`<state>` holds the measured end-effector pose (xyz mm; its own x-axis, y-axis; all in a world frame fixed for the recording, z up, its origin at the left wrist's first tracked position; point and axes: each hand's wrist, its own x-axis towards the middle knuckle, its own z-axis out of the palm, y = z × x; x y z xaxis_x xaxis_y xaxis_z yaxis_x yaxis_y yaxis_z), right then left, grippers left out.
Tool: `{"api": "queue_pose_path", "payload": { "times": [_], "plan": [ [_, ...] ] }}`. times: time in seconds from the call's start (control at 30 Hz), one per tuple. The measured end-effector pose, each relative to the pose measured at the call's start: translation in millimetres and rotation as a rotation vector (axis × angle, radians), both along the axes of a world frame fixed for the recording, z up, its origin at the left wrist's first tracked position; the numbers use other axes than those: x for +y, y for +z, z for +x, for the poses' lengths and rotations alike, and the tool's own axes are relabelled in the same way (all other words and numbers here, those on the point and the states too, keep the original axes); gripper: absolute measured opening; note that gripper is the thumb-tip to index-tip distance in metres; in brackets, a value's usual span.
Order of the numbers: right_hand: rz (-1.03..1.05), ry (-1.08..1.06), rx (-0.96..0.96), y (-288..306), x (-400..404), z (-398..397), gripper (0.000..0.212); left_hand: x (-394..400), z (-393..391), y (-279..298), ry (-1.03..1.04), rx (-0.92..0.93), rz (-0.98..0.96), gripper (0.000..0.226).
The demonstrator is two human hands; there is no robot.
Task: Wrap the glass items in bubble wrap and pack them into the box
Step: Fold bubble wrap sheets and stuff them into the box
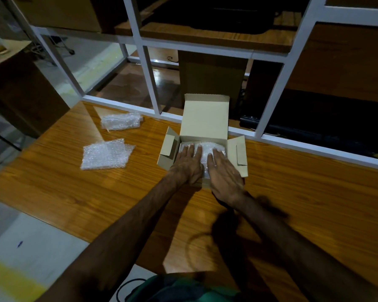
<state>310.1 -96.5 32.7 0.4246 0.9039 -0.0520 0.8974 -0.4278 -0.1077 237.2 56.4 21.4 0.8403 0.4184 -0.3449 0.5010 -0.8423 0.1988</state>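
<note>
A small cardboard box [205, 118] stands open on the wooden table, its lid upright at the back and its side flaps spread. Inside lies a white bubble-wrapped bundle [207, 149]; what it holds is hidden. My left hand [189, 164] and my right hand [224, 173] lie flat, palms down, fingers spread, on top of the bundle inside the box. Neither hand grips anything. Two more bubble wrap pieces rest on the table to the left: a flat sheet [105, 154] and a crumpled bundle [121, 121] farther back.
The wooden table [303, 203] ends at a white-framed glass partition [148, 79] just behind the box. A dark keyboard [314, 129] shows beyond the glass at right. Its near-left corner drops off to the floor.
</note>
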Motion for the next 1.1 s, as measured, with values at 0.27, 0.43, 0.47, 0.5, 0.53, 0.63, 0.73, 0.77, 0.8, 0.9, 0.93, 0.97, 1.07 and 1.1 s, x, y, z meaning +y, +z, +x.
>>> {"api": "queue_pose_path", "payload": {
  "times": [0.27, 0.43, 0.47, 0.5, 0.53, 0.63, 0.73, 0.77, 0.8, 0.9, 0.93, 0.97, 1.07, 1.1],
  "plan": [
    [-0.018, -0.006, -0.030, -12.2, 7.7, 11.5, 0.073, -1.1, 1.3, 2.8, -0.005, 0.020, 0.017, 0.080],
    [-0.135, 0.014, -0.067, -9.1, 7.2, 13.1, 0.076, 0.7, 1.7, 0.0, -0.013, 0.044, 0.084, 0.077],
    [-0.159, 0.021, -0.078, -8.9, 6.8, 15.6, 0.074, 1.0, 1.2, -0.9, -0.018, 0.052, 0.104, 0.076],
    [-0.179, 0.024, -0.083, -8.3, 6.7, 17.9, 0.072, 1.9, 1.2, -1.4, -0.025, 0.063, 0.122, 0.076],
    [-0.198, 0.022, -0.079, -7.3, 6.7, 19.6, 0.072, 2.3, 0.7, -0.5, -0.033, 0.076, 0.134, 0.077],
    [-0.224, 0.013, -0.023, -3.6, 10.4, 21.8, 0.079, 1.1, -1.5, 5.5, -0.085, 0.096, 0.171, 0.092],
    [-0.222, 0.035, 0.014, -1.6, 13.0, 24.7, 0.079, -4.2, -1.9, 15.7, -0.106, 0.106, 0.185, 0.096],
    [-0.211, 0.050, 0.013, 0.3, 12.3, 26.3, 0.077, -6.4, -2.8, 17.7, -0.099, 0.099, 0.193, 0.092],
    [-0.181, 0.062, -0.002, 2.4, 10.4, 28.0, 0.072, -8.3, -4.6, 18.9, -0.093, 0.082, 0.203, 0.088],
    [0.005, 0.070, -0.063, 7.4, 5.5, 33.6, 0.033, -7.5, -8.9, 19.0, -0.093, -0.009, 0.223, 0.080],
    [0.042, 0.071, -0.066, 7.7, 5.0, 35.4, 0.024, -6.1, -10.3, 18.0, -0.096, -0.039, 0.230, 0.078],
    [0.063, 0.067, -0.058, 7.4, 5.2, 36.9, 0.020, -4.8, -11.7, 17.1, -0.096, -0.062, 0.233, 0.078],
    [0.077, 0.065, -0.095, -0.9, 8.3, 37.7, 0.027, -5.0, -14.9, 15.2, -0.093, -0.059, 0.218, 0.081],
    [0.078, 0.064, -0.110, -5.2, 9.2, 37.6, 0.031, -5.9, -15.1, 14.5, -0.089, -0.045, 0.211, 0.081]
  ]
}}
